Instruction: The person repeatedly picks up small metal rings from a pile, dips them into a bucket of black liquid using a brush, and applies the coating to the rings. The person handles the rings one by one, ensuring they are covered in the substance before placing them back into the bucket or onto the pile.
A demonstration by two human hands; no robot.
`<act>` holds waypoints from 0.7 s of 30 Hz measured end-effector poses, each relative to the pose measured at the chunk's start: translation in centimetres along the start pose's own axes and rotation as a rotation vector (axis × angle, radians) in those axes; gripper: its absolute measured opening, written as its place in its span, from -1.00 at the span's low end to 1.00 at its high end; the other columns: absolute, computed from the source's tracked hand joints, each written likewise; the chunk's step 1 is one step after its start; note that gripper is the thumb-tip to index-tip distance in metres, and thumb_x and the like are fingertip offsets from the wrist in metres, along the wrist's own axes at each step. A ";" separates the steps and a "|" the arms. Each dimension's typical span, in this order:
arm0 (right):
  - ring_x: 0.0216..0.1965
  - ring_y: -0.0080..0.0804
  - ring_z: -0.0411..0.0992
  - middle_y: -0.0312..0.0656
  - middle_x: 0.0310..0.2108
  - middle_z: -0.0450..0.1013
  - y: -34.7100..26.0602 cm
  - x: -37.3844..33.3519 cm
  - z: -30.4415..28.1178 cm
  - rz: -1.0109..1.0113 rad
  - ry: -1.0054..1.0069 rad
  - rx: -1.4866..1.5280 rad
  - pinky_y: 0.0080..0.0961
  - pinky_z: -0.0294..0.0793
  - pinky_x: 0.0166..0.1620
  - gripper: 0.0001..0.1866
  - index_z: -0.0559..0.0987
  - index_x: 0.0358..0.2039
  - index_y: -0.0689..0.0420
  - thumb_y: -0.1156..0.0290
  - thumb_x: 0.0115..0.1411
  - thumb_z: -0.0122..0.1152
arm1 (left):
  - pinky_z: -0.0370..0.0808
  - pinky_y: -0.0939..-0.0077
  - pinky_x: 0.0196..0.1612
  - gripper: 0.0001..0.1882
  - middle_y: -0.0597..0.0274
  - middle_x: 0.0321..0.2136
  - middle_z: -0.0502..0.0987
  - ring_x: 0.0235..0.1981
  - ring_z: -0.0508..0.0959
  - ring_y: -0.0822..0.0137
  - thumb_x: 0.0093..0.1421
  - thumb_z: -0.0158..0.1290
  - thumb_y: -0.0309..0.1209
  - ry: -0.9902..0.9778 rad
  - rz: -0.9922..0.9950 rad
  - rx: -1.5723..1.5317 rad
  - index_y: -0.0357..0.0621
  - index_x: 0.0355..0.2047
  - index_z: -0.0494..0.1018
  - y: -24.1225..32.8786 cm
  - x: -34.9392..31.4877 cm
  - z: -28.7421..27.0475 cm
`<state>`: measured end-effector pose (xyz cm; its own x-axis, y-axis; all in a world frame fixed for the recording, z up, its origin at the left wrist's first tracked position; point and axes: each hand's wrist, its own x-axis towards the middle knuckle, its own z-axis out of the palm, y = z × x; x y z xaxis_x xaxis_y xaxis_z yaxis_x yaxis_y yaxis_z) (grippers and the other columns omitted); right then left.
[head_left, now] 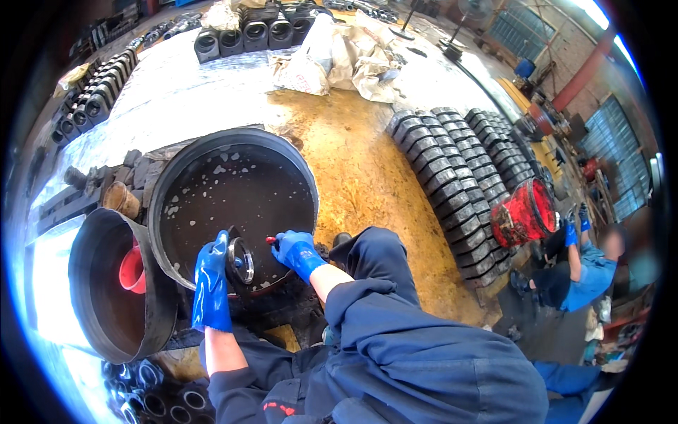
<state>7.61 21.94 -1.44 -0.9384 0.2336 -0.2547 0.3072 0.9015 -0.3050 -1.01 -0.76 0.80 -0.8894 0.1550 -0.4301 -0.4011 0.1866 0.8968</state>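
Note:
My left hand [212,286], in a wet blue rubber glove, is closed on a dark part with a shiny round opening [241,261]. This part is over the near edge of a wide round tub [157,219] of dark liquid with pale foam spots. Opposite it, my right hand [296,254], gloved in blue too, is closed around a small red handle [270,240]; whatever lies beyond the handle is hard to make out. A second dark tub [85,283] stands to the left, with a red plastic container [132,270] inside it.
Rows of stacked black blocks [452,184] line the right of the yellowed floor. Beyond them, a person in blue gloves [571,233] works beside a tilted red bucket [524,212]. Ring-ended parts [173,403] lie lower left; white sacks [339,60] are at the back.

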 end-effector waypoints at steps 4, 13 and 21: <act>-0.11 -0.07 0.64 -0.08 -0.20 0.67 0.2 0.1 0.2 -0.007 0.031 -0.002 -0.15 0.62 -0.03 -0.61 0.73 -0.17 -0.01 -0.02 0.28 0.16 | 0.55 0.36 -0.50 -0.41 0.09 -0.55 0.61 -0.62 0.61 0.21 0.33 0.15 0.11 -0.018 -0.009 0.018 -0.30 -0.25 0.60 1.0 -0.7 0.3; -0.13 -0.09 0.65 -0.10 -0.22 0.67 0.0 -0.1 0.2 -0.023 0.059 0.007 -0.15 0.62 -0.05 -0.63 0.73 -0.20 -0.01 0.00 0.27 0.18 | 0.55 0.34 -0.24 -0.31 0.09 -0.35 0.65 -0.37 0.62 0.28 0.34 0.14 0.15 0.006 -0.007 0.085 -0.42 -0.15 0.62 -0.1 0.4 -0.7; -0.15 -0.07 0.65 -0.09 -0.22 0.68 0.4 -0.2 0.1 -0.011 0.052 -0.005 -0.14 0.62 -0.06 -0.63 0.73 -0.20 0.00 -0.01 0.28 0.16 | 0.55 0.33 -0.19 -0.29 0.08 -0.32 0.66 -0.33 0.61 0.28 0.32 0.16 0.16 -0.032 -0.071 0.036 -0.44 -0.13 0.61 0.1 0.2 -0.1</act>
<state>7.87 22.21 -1.58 -0.9487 0.2419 -0.2034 0.2959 0.9059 -0.3030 -1.26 -0.83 0.79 -0.8512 0.1709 -0.4963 -0.4545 0.2330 0.8597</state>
